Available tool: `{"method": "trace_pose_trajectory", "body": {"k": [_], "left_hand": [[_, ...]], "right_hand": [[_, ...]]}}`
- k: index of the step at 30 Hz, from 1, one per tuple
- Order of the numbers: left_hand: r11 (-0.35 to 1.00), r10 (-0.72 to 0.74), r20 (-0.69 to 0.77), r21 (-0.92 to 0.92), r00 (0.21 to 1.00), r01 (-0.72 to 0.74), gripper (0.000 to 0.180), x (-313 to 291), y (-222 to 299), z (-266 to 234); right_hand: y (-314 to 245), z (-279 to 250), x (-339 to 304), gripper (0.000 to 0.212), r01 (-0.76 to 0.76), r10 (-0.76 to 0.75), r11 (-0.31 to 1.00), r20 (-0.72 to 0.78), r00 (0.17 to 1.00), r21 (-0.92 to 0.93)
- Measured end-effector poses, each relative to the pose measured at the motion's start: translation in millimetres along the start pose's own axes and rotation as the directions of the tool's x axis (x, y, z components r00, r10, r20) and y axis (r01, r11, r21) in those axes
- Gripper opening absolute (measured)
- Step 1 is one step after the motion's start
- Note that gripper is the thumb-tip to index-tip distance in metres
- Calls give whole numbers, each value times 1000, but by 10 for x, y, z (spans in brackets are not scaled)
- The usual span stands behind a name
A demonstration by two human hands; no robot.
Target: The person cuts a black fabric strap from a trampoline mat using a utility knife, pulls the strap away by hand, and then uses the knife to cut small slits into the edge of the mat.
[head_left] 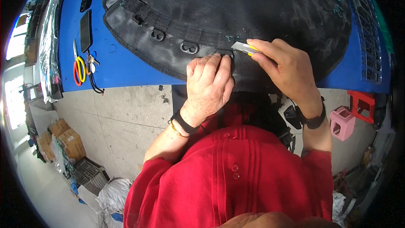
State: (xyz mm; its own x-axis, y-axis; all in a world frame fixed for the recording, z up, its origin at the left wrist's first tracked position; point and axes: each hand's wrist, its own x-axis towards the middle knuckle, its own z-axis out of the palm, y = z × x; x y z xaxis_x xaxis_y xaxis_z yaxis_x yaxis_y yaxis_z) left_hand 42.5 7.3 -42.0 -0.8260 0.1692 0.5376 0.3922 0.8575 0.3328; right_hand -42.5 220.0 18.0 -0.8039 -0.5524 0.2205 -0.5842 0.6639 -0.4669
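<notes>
Nearest, red pleated buttoned garment (236,177) filling the lower middle, both forearms rising from it. Bare grey concrete floor (122,114) open to the near left, between garment and the blue-topped counter (122,65); cardboard boxes (67,139) farther left, pink plastic stool (341,122) and red one (362,103) to the right. Counter's near edge running left to right just beyond the wrists. Over that edge, round black woven mat with stitched webbing border (236,12), its near rim overhanging slightly. Left hand (209,85), knuckles up, fingers bent and pressed flat on the mat's rim at a webbing strap, holding nothing but pinning fabric. Right hand (283,65) just beside it, touching at the fingertips, clenched around a yellow-and-silver utility knife (243,48), blade end pointing left over the strap. Left stretch of counter open, with red-and-yellow-handled scissors (79,65) and flat black rectangular piece (86,30) lying well apart from the hands.
</notes>
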Motion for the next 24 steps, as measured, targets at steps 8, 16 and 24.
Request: {"method": "trace_pose_trajectory", "body": {"k": [8, 16, 24], "left_hand": [[1000, 2, 2, -7, 1000, -2, 50, -4, 1, -10], [1000, 1, 4, -11, 1000, -1, 47, 12, -1, -12], [1000, 5, -24, -29, 1000, -6, 46, 5, -6, 7]], "right_hand": [[-7, -31, 10, 27, 12, -11, 1000, 31, 999, -25], [-31, -18, 6, 26, 26, -26, 999, 5, 1000, -41], [-35, -52, -9, 25, 40, -37, 998, 41, 998, -56]]}}
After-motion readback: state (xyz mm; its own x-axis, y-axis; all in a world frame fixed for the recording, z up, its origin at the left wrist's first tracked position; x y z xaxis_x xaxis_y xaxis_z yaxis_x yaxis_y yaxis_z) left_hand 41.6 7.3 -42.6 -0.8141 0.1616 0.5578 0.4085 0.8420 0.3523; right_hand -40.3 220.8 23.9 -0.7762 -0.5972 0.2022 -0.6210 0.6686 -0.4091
